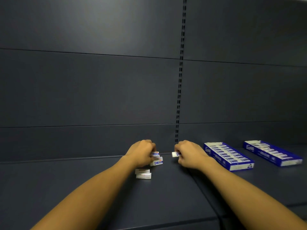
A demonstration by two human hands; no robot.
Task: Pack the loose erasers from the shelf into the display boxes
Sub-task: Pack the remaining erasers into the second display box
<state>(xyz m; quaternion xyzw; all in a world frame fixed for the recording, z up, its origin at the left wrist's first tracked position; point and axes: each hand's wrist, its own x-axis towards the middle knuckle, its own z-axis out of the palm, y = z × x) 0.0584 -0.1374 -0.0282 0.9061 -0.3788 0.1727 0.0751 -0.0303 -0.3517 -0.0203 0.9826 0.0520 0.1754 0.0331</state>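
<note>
Reaching across the dark shelf [83,188], both hands work at the far edge. At 12 o'clock the left hand [141,152] curls its fingers around an eraser in a small stack [157,159], while the right hand [189,154] at 1 o'clock pinches a single eraser [175,154]. Two loose erasers [143,173] lie nearer, just below the left hand. At 2 o'clock sit two blue display boxes, the nearer [228,156] and the farther [272,152], both filled in rows.

Both hands [144,152] [189,154] curled round erasers [176,154] on shelf [83,188]; display boxes [228,156] right.
</note>
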